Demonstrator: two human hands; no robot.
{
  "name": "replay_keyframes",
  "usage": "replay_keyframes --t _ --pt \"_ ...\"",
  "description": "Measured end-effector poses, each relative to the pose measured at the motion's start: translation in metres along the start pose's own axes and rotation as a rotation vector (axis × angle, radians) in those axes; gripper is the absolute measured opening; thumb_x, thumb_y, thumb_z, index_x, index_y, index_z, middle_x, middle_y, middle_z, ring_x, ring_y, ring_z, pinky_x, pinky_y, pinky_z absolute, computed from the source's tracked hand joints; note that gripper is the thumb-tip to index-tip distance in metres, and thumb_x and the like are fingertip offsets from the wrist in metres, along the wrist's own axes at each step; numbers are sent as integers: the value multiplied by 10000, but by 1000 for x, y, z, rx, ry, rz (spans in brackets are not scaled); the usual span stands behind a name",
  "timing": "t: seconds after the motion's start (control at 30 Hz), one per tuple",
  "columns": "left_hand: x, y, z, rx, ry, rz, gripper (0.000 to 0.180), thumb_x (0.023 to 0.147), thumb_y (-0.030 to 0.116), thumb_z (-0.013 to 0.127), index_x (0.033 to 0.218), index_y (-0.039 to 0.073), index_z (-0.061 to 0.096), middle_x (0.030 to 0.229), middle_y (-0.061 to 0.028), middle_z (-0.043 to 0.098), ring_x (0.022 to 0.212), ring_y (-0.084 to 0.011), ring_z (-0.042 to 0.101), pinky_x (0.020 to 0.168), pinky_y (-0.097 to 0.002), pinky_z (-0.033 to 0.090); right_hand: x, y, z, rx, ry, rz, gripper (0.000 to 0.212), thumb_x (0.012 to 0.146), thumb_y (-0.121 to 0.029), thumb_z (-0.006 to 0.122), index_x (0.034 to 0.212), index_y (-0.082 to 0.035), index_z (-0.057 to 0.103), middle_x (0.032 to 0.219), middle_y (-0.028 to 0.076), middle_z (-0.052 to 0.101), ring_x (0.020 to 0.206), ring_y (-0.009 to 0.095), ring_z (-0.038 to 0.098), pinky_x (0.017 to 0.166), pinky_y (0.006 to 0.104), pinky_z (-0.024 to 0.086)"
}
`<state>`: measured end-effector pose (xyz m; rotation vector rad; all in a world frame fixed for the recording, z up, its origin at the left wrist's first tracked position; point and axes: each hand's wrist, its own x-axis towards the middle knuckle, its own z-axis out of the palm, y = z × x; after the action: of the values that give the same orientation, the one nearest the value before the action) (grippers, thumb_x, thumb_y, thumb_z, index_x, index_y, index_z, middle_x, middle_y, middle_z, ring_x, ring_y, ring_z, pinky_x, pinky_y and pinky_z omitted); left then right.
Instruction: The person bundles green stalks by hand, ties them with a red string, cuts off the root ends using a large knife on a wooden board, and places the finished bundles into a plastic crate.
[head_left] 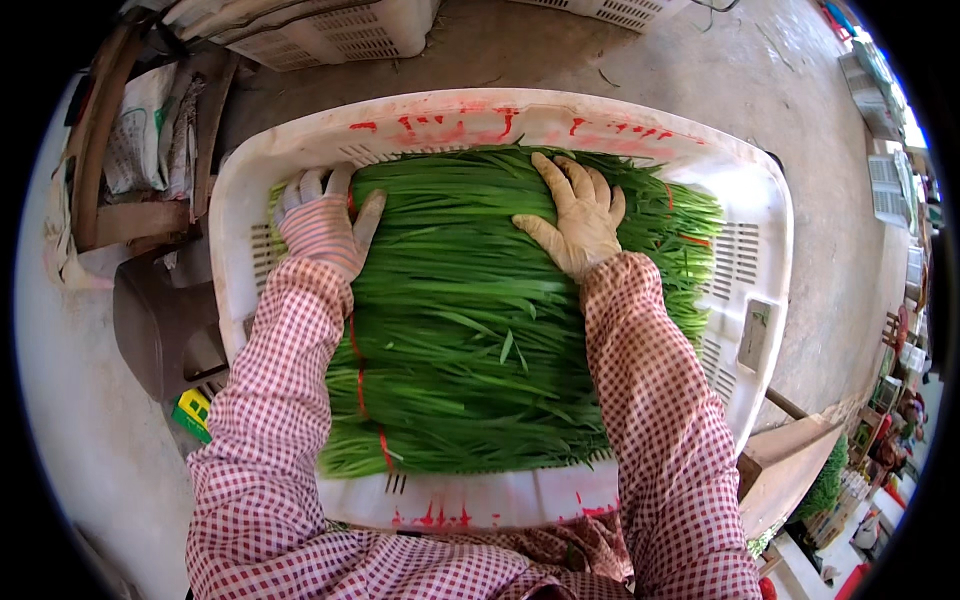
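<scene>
A white plastic crate (470,498) with red paint smears on its rim is filled with long green garlic chives (470,310), laid crosswise in bundles. Red bands (359,385) tie the bundles near their ends. My left hand (328,222), in a striped glove, presses on the chives at the far left, fingers spread. On the far right part of the chives, my right hand (580,215) lies flat in a pale, stained glove with its fingers apart. Neither hand grips anything. Both forearms, in checked sleeves, cover parts of the crate's sides.
More white crates (330,45) stand beyond on the concrete floor. To the left are a brown plastic stool (165,325) and a wooden frame (100,150) holding sacks. A wooden box (790,465) sits at the right, near greenery (825,480). Other crates line the far right.
</scene>
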<state>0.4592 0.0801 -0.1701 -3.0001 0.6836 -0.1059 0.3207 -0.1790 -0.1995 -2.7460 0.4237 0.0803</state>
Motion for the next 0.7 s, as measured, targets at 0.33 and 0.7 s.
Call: replay_keyframes --t 0.33,0.7 --pt "5 -5 -3 -18 -60 80 500 925 486 528 1360 238 520 1298 -147 503 1224 -372 454 1045 -495 357 -132 75 -79 -26 -446 509 680 928 -439 558 1498 -161 312 1570 200 195 1421 373 263 1135 520 265" --pt "-15 128 -11 -120 -10 286 752 879 515 587 1423 40 375 1392 -159 434 1326 -301 371 1122 -527 248 -473 -25 -135 290 317 539 395 873 -112 650 1247 -18 567 1286 209 523 1216 362 497 1054 444 384"
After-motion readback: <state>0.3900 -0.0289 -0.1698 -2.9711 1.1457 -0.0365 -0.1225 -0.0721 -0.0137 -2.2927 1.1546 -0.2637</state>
